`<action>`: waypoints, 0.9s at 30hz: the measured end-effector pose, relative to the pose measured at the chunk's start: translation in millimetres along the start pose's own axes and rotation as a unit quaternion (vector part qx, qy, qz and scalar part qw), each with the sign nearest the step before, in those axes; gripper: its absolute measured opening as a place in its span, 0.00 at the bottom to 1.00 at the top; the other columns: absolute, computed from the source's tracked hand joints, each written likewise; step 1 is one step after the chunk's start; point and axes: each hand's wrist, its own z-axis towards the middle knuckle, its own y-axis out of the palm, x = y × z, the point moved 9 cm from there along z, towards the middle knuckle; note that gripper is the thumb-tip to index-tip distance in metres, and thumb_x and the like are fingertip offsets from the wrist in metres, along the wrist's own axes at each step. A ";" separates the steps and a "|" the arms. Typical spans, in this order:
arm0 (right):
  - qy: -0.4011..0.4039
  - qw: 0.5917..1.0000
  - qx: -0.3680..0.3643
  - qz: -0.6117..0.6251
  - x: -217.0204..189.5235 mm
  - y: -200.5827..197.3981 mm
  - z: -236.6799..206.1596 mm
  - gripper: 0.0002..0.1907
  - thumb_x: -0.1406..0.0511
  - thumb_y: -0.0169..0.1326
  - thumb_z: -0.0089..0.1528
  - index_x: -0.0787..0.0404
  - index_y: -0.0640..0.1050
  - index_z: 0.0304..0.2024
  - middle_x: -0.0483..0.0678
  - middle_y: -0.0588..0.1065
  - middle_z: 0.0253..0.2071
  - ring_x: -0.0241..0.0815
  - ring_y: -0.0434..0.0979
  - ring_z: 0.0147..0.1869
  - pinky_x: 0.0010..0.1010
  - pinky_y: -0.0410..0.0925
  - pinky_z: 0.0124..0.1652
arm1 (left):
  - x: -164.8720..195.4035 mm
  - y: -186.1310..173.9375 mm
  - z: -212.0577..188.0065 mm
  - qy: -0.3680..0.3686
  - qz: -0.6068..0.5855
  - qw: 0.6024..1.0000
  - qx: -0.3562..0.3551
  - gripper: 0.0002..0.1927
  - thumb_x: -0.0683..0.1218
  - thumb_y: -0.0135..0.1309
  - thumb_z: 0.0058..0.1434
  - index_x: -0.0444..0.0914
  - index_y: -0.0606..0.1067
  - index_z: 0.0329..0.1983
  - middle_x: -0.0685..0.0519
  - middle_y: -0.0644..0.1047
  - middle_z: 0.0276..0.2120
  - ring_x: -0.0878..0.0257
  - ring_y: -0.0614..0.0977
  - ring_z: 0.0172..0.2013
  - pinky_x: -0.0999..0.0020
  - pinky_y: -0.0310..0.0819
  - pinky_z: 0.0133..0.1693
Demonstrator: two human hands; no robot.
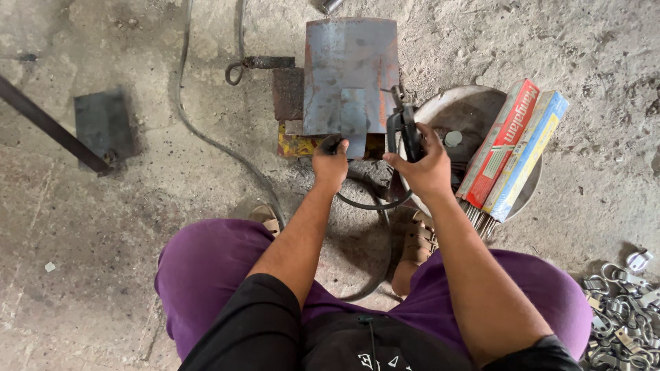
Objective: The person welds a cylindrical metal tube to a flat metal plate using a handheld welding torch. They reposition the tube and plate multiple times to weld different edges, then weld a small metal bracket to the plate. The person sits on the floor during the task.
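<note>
I squat over a concrete floor. My left hand (331,162) pinches the near edge of a small grey metal piece (354,118) that lies on a larger rusty steel plate (350,65). My right hand (425,163) is closed around the black handle of a welding electrode holder (404,124), whose tip points toward the plate's right edge. A black cable (371,203) loops from the holder down between my feet.
A shallow metal pan (467,110) at right holds two long boxes of welding rods (512,148). Several small metal clamps (622,309) lie at lower right. A dark square plate (103,124) and a bar (48,124) lie at left. A cable (206,134) crosses the floor.
</note>
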 end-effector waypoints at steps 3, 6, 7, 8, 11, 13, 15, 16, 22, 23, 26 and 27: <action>-0.035 0.999 0.007 0.026 -3.4 8.0 0.3 0.48 0.53 0.75 0.49 0.63 0.69 0.66 0.55 0.79 0.54 0.45 0.80 0.57 0.34 0.71 0.55 | -0.8 0.0 -0.6 0.005 0.003 1.000 0.000 0.10 0.39 0.59 0.64 0.31 0.79 0.47 0.51 0.83 0.40 0.65 0.81 0.39 0.72 0.74 0.43; -0.059 0.996 0.020 0.065 -2.8 12.7 1.4 0.48 0.54 0.74 0.49 0.66 0.69 0.65 0.55 0.80 0.52 0.43 0.82 0.55 0.32 0.73 0.53 | -1.3 0.8 -1.1 0.016 0.009 1.000 0.000 0.09 0.39 0.59 0.64 0.31 0.80 0.45 0.51 0.83 0.38 0.66 0.80 0.37 0.71 0.75 0.42; -0.060 0.996 0.023 0.061 -1.7 14.7 2.3 0.48 0.55 0.74 0.49 0.67 0.69 0.65 0.55 0.80 0.52 0.42 0.82 0.54 0.32 0.73 0.53 | -0.9 0.9 -0.8 0.023 0.012 1.000 0.001 0.08 0.39 0.59 0.64 0.31 0.80 0.45 0.51 0.83 0.38 0.66 0.80 0.37 0.71 0.75 0.42; -0.061 0.996 0.025 0.057 -0.2 16.2 2.6 0.48 0.55 0.74 0.49 0.67 0.69 0.65 0.55 0.80 0.51 0.42 0.82 0.53 0.31 0.73 0.52 | -0.3 1.2 -0.8 0.030 0.011 0.999 0.001 0.08 0.39 0.59 0.63 0.31 0.80 0.45 0.51 0.83 0.37 0.66 0.80 0.37 0.71 0.75 0.42; -0.081 0.994 0.035 0.065 -1.4 20.2 4.7 0.46 0.56 0.74 0.48 0.67 0.70 0.64 0.55 0.79 0.50 0.42 0.82 0.50 0.32 0.74 0.49 | 1.2 1.0 0.5 0.043 0.016 0.999 0.004 0.08 0.39 0.60 0.63 0.31 0.80 0.44 0.51 0.83 0.36 0.66 0.80 0.36 0.71 0.74 0.41; -0.108 0.991 0.048 0.058 -5.2 20.7 4.9 0.46 0.57 0.75 0.49 0.68 0.70 0.64 0.56 0.79 0.50 0.42 0.82 0.50 0.32 0.74 0.49 | 0.2 0.8 1.0 0.037 0.035 0.999 0.006 0.08 0.39 0.61 0.63 0.31 0.81 0.43 0.50 0.83 0.36 0.65 0.79 0.35 0.70 0.74 0.41; -0.099 0.992 0.044 0.060 -3.3 23.0 6.9 0.47 0.56 0.75 0.49 0.68 0.70 0.64 0.55 0.79 0.50 0.42 0.82 0.50 0.32 0.73 0.49 | 2.8 0.0 0.9 0.047 0.041 0.998 0.013 0.08 0.40 0.61 0.63 0.31 0.80 0.43 0.50 0.83 0.36 0.65 0.81 0.36 0.70 0.75 0.42; -0.075 0.994 0.034 0.065 0.9 25.3 8.2 0.47 0.55 0.74 0.48 0.67 0.69 0.65 0.55 0.80 0.49 0.42 0.82 0.49 0.31 0.73 0.49 | 4.0 0.0 0.5 0.051 0.044 0.998 0.016 0.08 0.40 0.61 0.63 0.31 0.80 0.44 0.50 0.83 0.37 0.65 0.81 0.36 0.70 0.75 0.43; -0.046 0.998 0.020 0.048 3.8 27.2 10.5 0.48 0.54 0.74 0.48 0.64 0.69 0.66 0.56 0.80 0.50 0.43 0.83 0.51 0.32 0.73 0.50 | -0.7 1.9 1.7 0.029 0.040 0.999 0.021 0.10 0.40 0.61 0.62 0.31 0.80 0.45 0.51 0.84 0.38 0.64 0.82 0.38 0.71 0.75 0.44; -0.042 0.998 0.021 0.039 3.5 26.6 10.8 0.48 0.53 0.74 0.48 0.63 0.69 0.67 0.56 0.80 0.50 0.43 0.82 0.51 0.32 0.73 0.50 | -1.8 2.6 2.4 0.027 0.019 0.999 0.017 0.10 0.40 0.61 0.62 0.31 0.80 0.45 0.51 0.83 0.38 0.64 0.82 0.38 0.71 0.75 0.44; -0.041 0.997 0.012 0.057 1.6 25.9 10.3 0.49 0.54 0.73 0.49 0.64 0.68 0.67 0.56 0.80 0.49 0.41 0.83 0.50 0.31 0.73 0.49 | -1.9 3.8 3.0 0.035 -0.008 0.999 0.010 0.09 0.39 0.60 0.62 0.31 0.80 0.45 0.50 0.83 0.38 0.64 0.82 0.38 0.71 0.76 0.44; -0.038 0.997 0.007 0.064 1.5 26.1 10.3 0.48 0.54 0.73 0.49 0.63 0.69 0.67 0.55 0.81 0.49 0.41 0.83 0.50 0.31 0.73 0.49 | 0.3 3.9 3.0 0.048 0.008 0.999 0.008 0.09 0.39 0.60 0.62 0.31 0.80 0.44 0.50 0.83 0.37 0.64 0.82 0.37 0.71 0.76 0.43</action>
